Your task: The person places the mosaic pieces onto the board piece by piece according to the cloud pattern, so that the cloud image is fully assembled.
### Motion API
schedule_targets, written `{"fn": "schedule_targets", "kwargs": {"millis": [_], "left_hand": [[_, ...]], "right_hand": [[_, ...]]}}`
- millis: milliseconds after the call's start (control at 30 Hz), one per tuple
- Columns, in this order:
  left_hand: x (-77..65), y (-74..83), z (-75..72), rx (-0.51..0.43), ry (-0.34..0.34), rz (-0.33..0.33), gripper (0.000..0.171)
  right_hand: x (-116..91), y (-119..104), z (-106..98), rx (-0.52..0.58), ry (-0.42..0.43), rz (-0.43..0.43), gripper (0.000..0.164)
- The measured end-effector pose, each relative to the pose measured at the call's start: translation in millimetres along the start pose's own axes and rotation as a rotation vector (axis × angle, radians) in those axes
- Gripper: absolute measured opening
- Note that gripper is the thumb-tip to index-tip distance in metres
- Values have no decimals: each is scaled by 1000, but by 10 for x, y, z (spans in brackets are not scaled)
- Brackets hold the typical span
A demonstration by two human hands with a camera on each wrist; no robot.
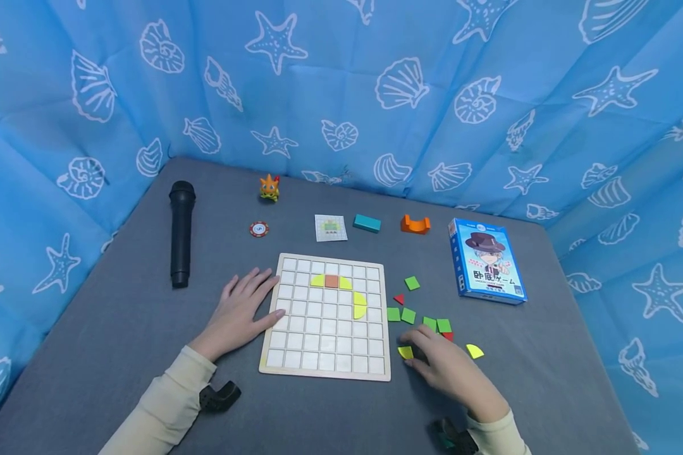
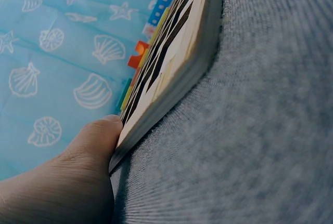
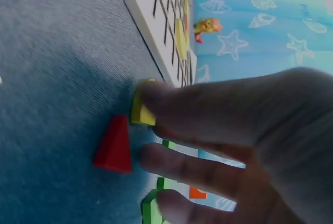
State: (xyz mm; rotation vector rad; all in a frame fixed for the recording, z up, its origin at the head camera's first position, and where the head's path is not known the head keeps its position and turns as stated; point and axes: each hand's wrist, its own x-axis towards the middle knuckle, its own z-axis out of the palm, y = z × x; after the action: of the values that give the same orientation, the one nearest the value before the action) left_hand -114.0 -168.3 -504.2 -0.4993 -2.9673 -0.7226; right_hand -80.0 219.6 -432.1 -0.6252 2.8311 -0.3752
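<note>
In the head view a wooden grid board [image 1: 324,376] lies flat on the table. Several pieces sit in its cells: an orange-brown square [image 1: 331,281] flanked by yellow quarter-circles [image 1: 317,280], and more yellow [image 1: 360,306] lower right. My left hand [image 1: 239,314] rests at the board's left edge, fingers spread, the thumb touching its rim. Right of the board, my right hand [image 1: 446,365] pinches a yellow quarter-circle piece [image 1: 405,353] between thumb and index finger, low over the table. A red triangular piece [image 3: 114,148] lies close to those fingers in the right wrist view.
Green squares [image 1: 408,315], a red triangle [image 1: 399,299] and another yellow quarter-circle [image 1: 475,351] are scattered right of the board. Behind stand a pattern card [image 1: 331,228], teal block [image 1: 367,223], orange block [image 1: 415,224], chip [image 1: 258,229], figurine [image 1: 269,188], microphone [image 1: 181,234] and blue box [image 1: 487,262].
</note>
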Motion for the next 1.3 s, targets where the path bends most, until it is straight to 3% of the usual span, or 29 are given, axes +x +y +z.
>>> {"fn": "schedule_targets", "kwargs": {"millis": [233,533,700,800,933,1133,1300], "left_hand": [[6,-8,-17,-2,8,-5,73],[0,-30,-52,-6,13,1,72],[-12,-36,-59,-4,10,-4,73],[-17,-33,-49,-9,6,-1,73],[-12,-32,-24,-7,5,7,72],[-7,-21,-12,-9,7,9,71],[-9,-3,-16,-14,9,17,71]], "right_hand": [[16,1,-2,-11,-15,-30,28],[127,-109,-74,-4,58,-32,29],[388,-279,-165,-29,114,-184,30],[583,-409,-170,-56,118,-292,29],[843,-603,-175,-66,108,-374,26],[1210,-873,-148,-92,115,-423,23],[1384,-1012,-33,-129,68,-422,26]]}}
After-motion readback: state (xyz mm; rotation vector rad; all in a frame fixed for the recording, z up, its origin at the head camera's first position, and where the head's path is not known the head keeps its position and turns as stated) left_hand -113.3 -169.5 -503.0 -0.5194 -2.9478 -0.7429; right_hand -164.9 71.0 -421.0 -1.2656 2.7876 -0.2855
